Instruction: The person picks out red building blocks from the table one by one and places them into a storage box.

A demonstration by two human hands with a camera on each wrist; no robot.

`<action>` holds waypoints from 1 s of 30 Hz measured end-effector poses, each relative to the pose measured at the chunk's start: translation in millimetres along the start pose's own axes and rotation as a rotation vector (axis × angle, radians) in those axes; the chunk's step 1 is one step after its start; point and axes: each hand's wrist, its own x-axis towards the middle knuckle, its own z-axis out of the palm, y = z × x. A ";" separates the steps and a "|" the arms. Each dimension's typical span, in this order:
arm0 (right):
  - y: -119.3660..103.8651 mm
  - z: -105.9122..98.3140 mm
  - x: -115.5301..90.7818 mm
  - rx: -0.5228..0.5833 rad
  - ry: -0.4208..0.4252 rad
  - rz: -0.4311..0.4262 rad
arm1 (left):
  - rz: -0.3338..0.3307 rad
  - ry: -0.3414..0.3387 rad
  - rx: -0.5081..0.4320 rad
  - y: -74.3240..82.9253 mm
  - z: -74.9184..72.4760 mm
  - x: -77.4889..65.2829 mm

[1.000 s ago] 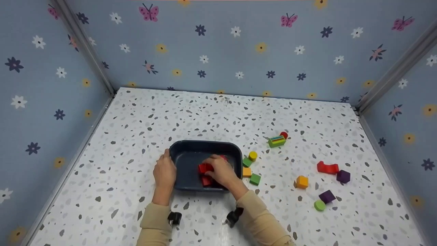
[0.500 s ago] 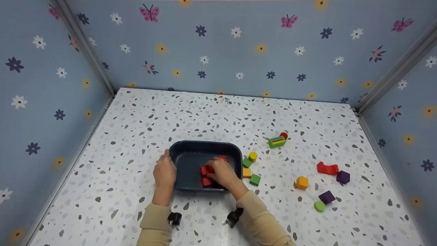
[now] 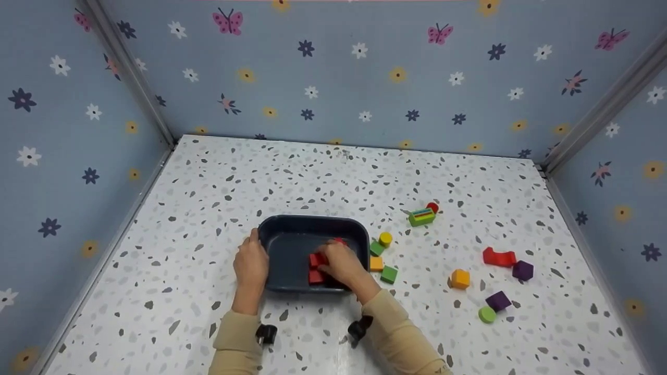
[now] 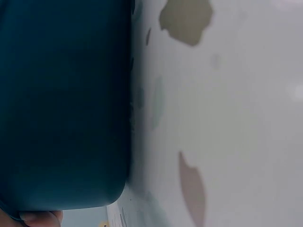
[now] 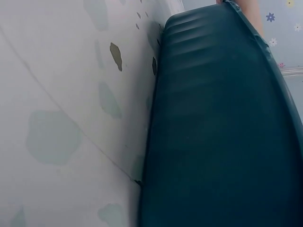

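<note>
A dark blue rectangular tray rests on the speckled surface. My left hand grips its left side at the rim; the left wrist view shows fingertips by that rim. Inside the tray, my right hand pinches a red block. Just below that block lies another red block, close against it. A bit of a further red piece shows behind the right hand, which hides much of the tray's right part. The right wrist view is mostly filled by the tray's outer wall.
Right beside the tray lie a yellow cylinder, two green blocks and an orange block. Farther right are a green striped block, a red arch-shaped piece, an orange cube, purple blocks and a light green disc.
My right hand has shifted the upper red block slightly right and toward me, bringing it nearly in line with the lower one. The left hand has stayed on the tray's side.
</note>
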 end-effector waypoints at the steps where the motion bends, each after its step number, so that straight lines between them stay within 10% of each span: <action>1: 0.5 0.2 0.1 -0.004 -0.004 0.004 | -0.001 0.000 -0.001 -0.1 0.1 0.0; 30: 5.4 -1.0 -2.7 -0.146 -0.061 0.039 | -0.004 0.000 -0.007 2.0 -1.3 1.1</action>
